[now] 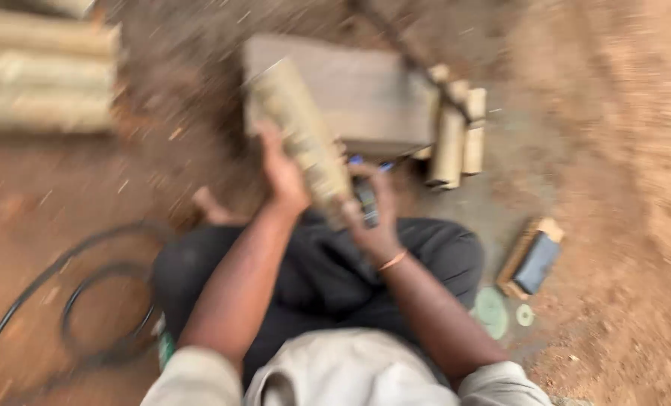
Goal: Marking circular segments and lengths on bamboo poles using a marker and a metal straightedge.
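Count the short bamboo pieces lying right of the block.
3, though blur may hide more: short bamboo pieces lie side by side against the grey block's right edge, under a dark cable.

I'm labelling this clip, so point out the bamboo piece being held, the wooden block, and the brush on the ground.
bamboo piece (299,128), head view, mid-length of its pale side
wooden block (365,94), head view, flat top face
brush (534,262), head view, dark upper part

A block (350,94) lies ahead, short poles (452,128) right of it, cable (72,293) left.
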